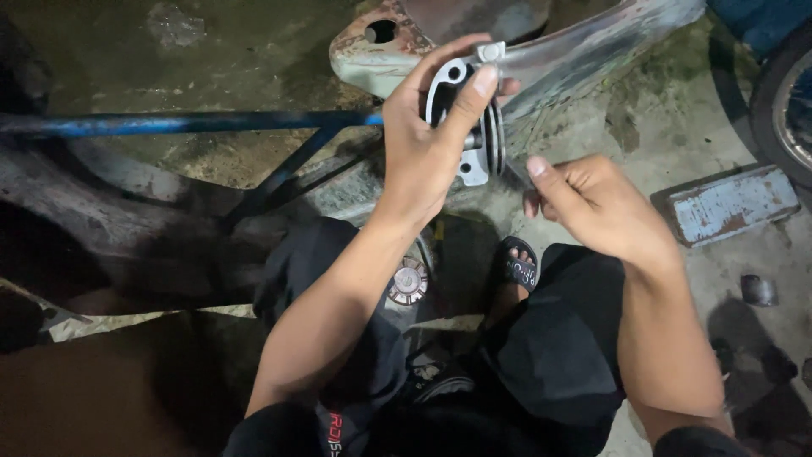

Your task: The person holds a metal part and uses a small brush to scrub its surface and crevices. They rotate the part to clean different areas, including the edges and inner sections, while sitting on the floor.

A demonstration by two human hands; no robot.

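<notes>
Fingers of left hand [427,140] clamp grey metal bracket [457,118]; right hand [592,207] fingers curled loosely just beside, holding nothing visible; bracket off, unmounted.

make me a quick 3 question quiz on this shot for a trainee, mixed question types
1. True or false: the left hand grips the grey metal part with round holes.
2. Multiple choice: where is the right hand?
A. wrapped round the blue bar
B. just right of the metal part, fingers curled
C. flat on the ground
3. Short answer: what does the foot below the hands wear?

Key
1. True.
2. B. Whether it pinches something small cannot be told.
3. A black sandal.
</notes>
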